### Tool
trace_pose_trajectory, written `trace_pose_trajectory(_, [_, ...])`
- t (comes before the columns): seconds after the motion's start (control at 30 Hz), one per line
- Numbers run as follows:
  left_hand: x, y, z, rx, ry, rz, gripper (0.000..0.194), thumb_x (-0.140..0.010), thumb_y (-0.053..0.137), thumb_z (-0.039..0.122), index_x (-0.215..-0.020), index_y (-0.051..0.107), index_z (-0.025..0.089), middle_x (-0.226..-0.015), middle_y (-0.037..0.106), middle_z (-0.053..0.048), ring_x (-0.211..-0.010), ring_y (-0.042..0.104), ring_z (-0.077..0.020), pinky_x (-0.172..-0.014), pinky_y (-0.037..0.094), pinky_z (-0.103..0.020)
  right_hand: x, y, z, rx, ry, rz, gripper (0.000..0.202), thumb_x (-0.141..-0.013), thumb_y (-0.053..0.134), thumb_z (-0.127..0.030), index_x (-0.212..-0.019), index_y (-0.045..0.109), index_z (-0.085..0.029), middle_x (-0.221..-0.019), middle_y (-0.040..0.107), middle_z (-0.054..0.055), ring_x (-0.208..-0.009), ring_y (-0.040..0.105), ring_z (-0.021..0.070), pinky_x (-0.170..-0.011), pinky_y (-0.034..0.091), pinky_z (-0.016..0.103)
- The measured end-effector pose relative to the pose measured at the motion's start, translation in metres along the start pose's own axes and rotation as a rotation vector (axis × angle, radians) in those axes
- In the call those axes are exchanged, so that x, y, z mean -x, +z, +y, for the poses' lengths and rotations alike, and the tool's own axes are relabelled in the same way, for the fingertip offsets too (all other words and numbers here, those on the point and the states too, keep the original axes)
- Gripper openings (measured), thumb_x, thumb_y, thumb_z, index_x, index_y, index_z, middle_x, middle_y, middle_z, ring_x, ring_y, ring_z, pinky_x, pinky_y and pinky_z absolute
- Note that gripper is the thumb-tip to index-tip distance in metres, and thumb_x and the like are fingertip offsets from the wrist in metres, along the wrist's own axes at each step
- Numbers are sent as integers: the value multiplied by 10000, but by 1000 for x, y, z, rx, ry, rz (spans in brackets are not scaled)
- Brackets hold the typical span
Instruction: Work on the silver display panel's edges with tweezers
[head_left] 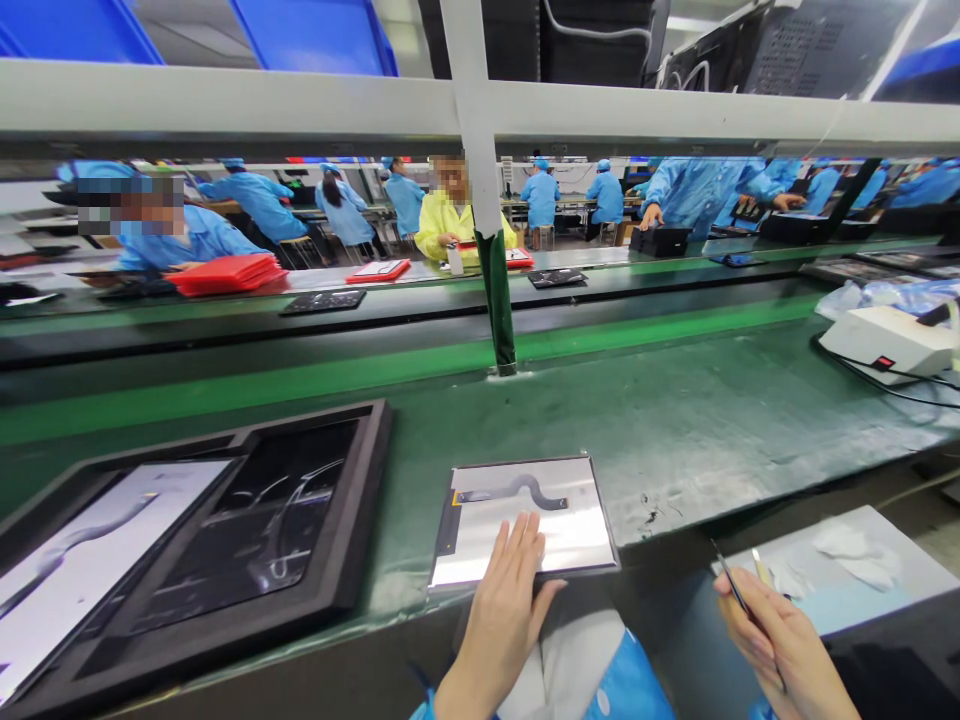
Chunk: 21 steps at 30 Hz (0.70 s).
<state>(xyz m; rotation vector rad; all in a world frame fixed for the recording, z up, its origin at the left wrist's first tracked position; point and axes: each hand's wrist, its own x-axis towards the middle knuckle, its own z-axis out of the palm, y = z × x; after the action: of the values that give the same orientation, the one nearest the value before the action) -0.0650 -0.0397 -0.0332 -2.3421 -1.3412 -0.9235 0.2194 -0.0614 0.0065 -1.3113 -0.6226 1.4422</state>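
A flat display panel (581, 530) with a silvery back lies on the green bench, near its front edge. Across its upper part runs a grey, curved ribbon cable (529, 487). My left hand (506, 590) rests on the panel's lower middle with the fingers stretched out. Off to the right, past the bench edge, my right hand (780, 640) is closed round slim dark tweezers (731, 580), their pointed tip up and to the left. Just behind these fingers a small pale tip shows; what it belongs to is hidden.
At left sits a black foam tray (367, 500) holding another silvery panel (112, 530) and a dark glossy screen (300, 510). A green post (496, 300) rises mid-bench. A white device (889, 345) with cables stands right. White wipes (855, 555) lie lower right. Co-workers sit beyond the conveyor.
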Motion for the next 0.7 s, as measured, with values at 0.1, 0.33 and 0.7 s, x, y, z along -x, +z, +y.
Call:
trace_pose_trajectory(0.1, [-2, -2, 1, -18, 6, 14, 315, -1027, 409, 248, -1256, 520, 61, -1300, 634, -215, -1231, 597, -326, -969, 563, -498, -1, -6, 0, -2, 11, -15, 483, -711, 757, -635, -707, 650, -164, -450, 306, -102, -433, 136, 37, -371, 165, 157])
trace_pose_trajectory(0.33, [0, 1, 0, -7, -2, 6, 318, -1023, 424, 245, -1265, 520, 64, -1316, 623, -214, -1249, 583, -324, -979, 554, -506, -3, -12, -3, -10, 3, -1, 479, -708, 761, -626, -690, 654, -160, -455, 294, -101, -437, 146, 38, -372, 190, 146])
trace_pose_trajectory(0.7, [2, 1, -1, 25, -15, -21, 357, -1005, 457, 232, -1323, 484, 72, -1356, 591, -216, -1298, 532, -328, -1010, 530, -516, 1, -3, -21, -45, -24, 156, 540, -538, 841, -655, -615, 641, -160, -409, 290, -104, -389, 172, 25, -339, 227, 140])
